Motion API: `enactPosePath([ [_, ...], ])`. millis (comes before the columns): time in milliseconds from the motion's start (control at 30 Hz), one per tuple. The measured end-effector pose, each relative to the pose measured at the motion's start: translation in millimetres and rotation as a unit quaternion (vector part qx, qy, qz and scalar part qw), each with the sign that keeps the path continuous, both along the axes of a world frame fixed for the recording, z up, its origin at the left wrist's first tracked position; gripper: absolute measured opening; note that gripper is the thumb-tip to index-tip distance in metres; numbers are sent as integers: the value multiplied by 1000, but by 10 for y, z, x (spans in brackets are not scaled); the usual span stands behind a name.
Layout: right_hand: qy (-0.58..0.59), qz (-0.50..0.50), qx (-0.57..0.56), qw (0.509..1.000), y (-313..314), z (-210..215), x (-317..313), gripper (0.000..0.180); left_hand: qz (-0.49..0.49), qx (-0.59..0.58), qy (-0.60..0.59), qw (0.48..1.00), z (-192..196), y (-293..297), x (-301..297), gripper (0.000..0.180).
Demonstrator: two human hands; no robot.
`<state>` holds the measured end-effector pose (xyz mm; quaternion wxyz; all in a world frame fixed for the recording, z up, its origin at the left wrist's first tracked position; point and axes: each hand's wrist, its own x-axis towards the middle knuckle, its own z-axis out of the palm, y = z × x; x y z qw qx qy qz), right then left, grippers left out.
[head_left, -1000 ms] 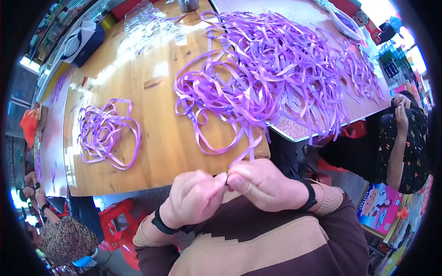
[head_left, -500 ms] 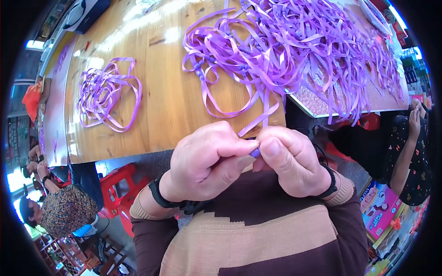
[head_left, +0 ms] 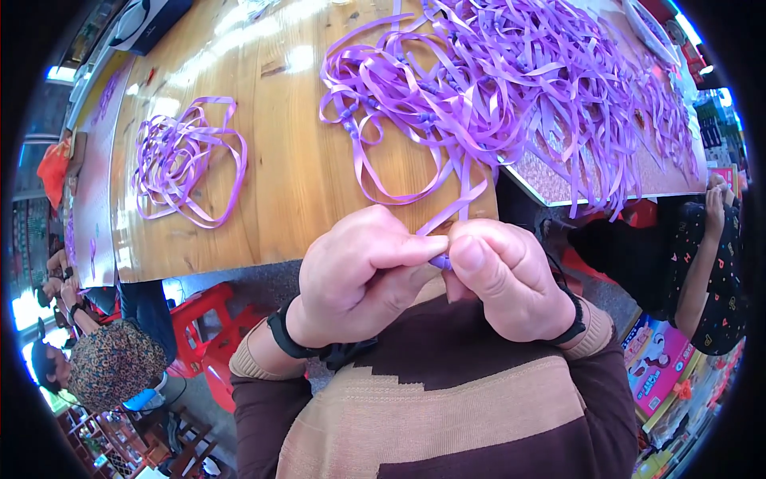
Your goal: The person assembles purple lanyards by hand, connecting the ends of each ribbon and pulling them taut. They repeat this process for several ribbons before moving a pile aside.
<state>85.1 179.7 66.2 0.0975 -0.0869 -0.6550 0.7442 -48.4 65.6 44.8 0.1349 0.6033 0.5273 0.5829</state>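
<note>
Both my hands meet at the near edge of the table, pinching a purple ribbon whose loose part runs up onto the wood. My left hand has thumb and forefinger closed at a small darker purple piece, perhaps a knot or clasp on the ribbon. My right hand presses its thumb against its fingers right beside that piece. The fingers hide most of what is between them. Just beyond lies a large tangled heap of purple ribbons, with darker purple bits among them.
A smaller ribbon bundle lies left on the wooden table. A dark box stands at the far left. Red stools are below the table's edge. One person sits at left, another at right.
My left hand has shifted slightly, its thumb drawn back, so more of the darker purple piece shows. The right hand keeps its pinch nearly in place.
</note>
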Motion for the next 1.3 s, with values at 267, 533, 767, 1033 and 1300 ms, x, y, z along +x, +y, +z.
enactPosePath([
  [267,100,-47,270,956,8,-98,-8,27,68,-37,87,993,112,-112,108,14],
  [533,28,-6,90,995,-11,-15,33,34,-20,-12,44,999,57,-36,21,16],
  [767,0,-77,87,993,-65,-7,64,37,67,21,63,996,32,-6,144,28],
  [1033,-6,-82,8,997,-58,5,50,42,-37,-200,-368,907,161,-90,173,23],
  [1300,3,-79,67,995,-13,-52,50,40,-4,-75,33,997,26,42,81,24],
])
